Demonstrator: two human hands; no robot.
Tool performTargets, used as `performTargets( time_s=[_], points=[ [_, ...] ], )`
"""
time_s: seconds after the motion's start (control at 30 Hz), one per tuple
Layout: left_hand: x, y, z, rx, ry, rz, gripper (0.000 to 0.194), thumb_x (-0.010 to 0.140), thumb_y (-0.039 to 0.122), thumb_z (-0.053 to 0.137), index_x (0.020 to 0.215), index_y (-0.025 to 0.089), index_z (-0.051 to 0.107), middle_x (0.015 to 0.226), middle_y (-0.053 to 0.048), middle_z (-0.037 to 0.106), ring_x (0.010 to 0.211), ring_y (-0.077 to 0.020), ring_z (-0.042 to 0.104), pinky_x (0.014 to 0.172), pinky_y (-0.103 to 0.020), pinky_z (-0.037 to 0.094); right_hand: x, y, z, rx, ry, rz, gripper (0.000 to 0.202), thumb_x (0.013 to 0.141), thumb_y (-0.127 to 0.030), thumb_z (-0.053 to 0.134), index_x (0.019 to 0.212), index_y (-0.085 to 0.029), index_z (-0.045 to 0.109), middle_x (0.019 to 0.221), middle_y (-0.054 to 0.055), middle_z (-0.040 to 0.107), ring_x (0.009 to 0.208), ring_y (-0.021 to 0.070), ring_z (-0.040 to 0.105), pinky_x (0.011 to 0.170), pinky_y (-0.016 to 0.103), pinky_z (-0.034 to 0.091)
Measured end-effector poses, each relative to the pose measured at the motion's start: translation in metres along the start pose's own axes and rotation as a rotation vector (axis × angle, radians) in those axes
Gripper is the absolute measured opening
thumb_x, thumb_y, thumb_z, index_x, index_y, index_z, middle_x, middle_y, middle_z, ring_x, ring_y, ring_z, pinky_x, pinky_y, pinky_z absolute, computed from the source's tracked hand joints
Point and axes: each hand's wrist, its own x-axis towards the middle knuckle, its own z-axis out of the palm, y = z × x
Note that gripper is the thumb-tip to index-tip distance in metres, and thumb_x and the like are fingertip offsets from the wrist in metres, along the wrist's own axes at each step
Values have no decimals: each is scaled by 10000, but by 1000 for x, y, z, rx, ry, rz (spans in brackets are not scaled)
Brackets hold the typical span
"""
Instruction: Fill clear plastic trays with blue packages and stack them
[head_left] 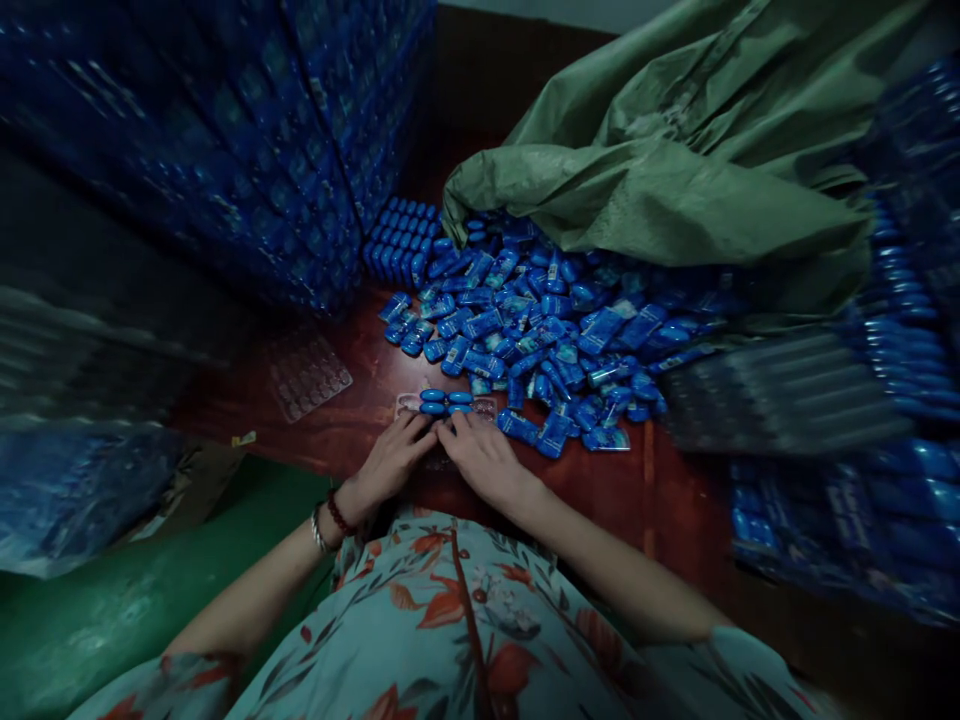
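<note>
Your left hand (390, 458) and right hand (480, 455) rest flat with fingers spread, gripping nothing, on the clear tray (480, 407) at the bench's (360, 425) near edge; blue packets (445, 402) sit in the tray.

A tray (447, 403) lies at the table's (360, 425) near edge, a pile of packets (540, 330) behind it to the right, spilling from a sack (660, 170)

blue packets (540, 330) on a reddish-brown table (360, 420), a green sack (660, 170), a teal floral dress (450, 620).
</note>
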Motion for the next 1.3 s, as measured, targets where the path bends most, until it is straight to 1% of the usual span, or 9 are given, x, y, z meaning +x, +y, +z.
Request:
performTargets(
  time_s=[0.2,0.33,0.43,0.53,0.63,0.77,0.97,1.17,1.3],
  points=[
    [-8,10,2,201,77,-216,447,866,120,441,1293,240,500,1226,-169,487,1013,-272,490,795,-402,412,-24,15,17,169,215,94,364,918,-147,412,1268,-201,496,1092,96,589,960,173,582,804,268,478],
    [14,39,10,116,139,-78,393,883,134,428,1256,215,520,1152,-124,547,1023,-228,510,819,-336,405,-63,41,26,279,428,503,321,954,-300,366,1197,-188,545,1069,93,618,973,173,598,837,268,465],
    [57,67,25,180,-1,-69,338,903,171,424,1222,153,533,1167,-130,566,1030,-236,519,813,-332,412,-77,59,27,181,309,828,421,918,-468,398,1132,-135,542,1006,136,636,921,240,619,745,318,473],
    [98,85,41,276,-201,-159,329,885,122,423,1192,63,526,1186,-186,550,1081,-262,509,865,-371,406,-79,68,29,135,68,975,528,862,-556,449,1125,-103,510,912,164,651,812,279,643,637,329,454],
    [117,91,52,281,-282,-163,255,885,103,412,1096,85,554,1098,-161,575,1056,-250,525,880,-379,410,-80,69,37,278,47,971,441,876,-515,429,1069,-129,522,908,155,658,794,275,645,628,334,450],
    [106,92,63,292,-279,-150,231,901,106,378,1067,125,537,1060,-131,571,993,-233,547,882,-393,419,-94,66,55,556,355,977,405,849,-514,436,1033,-161,515,978,143,644,824,251,635,675,349,472],
    [97,99,63,167,-377,-114,231,897,81,348,1073,101,496,1066,-148,542,1003,-241,531,834,-379,443,-108,59,73,1157,692,1103,406,794,-493,529,1058,-199,433,752,-3,606,588,152,605,566,297,503],
    [81,94,40,-49,-478,-43,206,858,47,402,1015,110,520,1050,-125,537,1002,-221,515,844,-353,465,-106,48,57,964,838,997,320,824,-389,551,1052,-184,462,795,16,619,647,134,610,657,301,518],
    [32,70,4,-197,-331,-166,346,859,45,412,1168,183,481,1141,-93,521,1067,-195,506,884,-327,475,-95,38,37,802,701,647,175,843,-312,560,973,-198,583,953,69,634,897,184,613,822,348,502]
  ],
)
